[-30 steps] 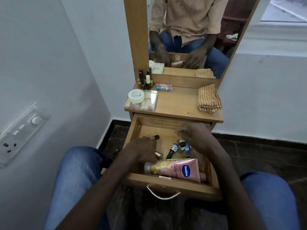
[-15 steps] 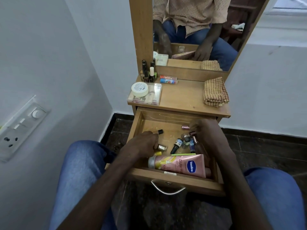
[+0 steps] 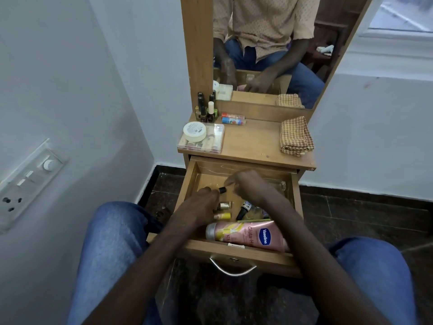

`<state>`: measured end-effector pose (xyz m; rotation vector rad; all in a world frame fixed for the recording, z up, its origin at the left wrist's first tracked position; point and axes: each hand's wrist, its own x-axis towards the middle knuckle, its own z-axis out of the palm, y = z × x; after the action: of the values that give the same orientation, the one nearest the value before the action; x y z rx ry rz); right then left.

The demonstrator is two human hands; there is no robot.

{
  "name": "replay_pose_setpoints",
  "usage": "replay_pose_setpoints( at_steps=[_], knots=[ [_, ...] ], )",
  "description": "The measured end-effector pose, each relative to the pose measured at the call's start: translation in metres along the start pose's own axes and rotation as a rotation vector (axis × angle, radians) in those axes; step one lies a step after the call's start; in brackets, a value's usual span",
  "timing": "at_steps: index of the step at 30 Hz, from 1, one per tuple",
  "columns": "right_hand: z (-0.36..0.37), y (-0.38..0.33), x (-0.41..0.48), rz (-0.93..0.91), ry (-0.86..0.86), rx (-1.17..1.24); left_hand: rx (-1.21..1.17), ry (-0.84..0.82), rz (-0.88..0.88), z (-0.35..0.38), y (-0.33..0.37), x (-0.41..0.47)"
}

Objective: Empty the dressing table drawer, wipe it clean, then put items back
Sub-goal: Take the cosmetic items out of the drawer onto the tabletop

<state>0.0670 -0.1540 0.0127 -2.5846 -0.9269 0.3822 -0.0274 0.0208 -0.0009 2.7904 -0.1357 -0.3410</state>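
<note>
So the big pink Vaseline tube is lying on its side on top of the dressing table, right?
Not quite. The pink Vaseline tube is lying on its side, but it is inside the open drawer, along the front wall, not on the table top. The head view shows it.

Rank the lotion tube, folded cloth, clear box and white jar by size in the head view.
1. Lotion tube, though it lies nearest the camera.
2. Folded cloth and clear box look about alike; no ranking.
3. White jar, smallest.
</note>
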Motion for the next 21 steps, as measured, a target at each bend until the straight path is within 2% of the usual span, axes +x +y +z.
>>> replay_pose_setpoints(
  at_steps=[3, 6, 12, 17, 21],
  knots=[
    [0.015, -0.018, 0.021, -0.107, -0.059, -0.180, 0.008, 0.023, 0.006, 0.002, -0.001, -0.001],
    [0.018, -0.025, 0.031, -0.173, -0.017, -0.308, 0.009, 0.027, 0.003, 0.002, -0.001, -0.001],
    [0.004, -0.028, 0.017, -0.127, 0.086, -0.279, -0.031, 0.132, 0.076, -0.028, -0.004, -0.004],
    [-0.041, -0.019, -0.018, -0.058, 0.318, -0.115, -0.108, 0.232, 0.127, -0.072, 0.004, 0.001],
    [-0.085, 0.003, -0.031, 0.074, 0.661, 0.012, -0.110, 0.364, 0.188, -0.107, 0.025, 0.031]
  ],
)
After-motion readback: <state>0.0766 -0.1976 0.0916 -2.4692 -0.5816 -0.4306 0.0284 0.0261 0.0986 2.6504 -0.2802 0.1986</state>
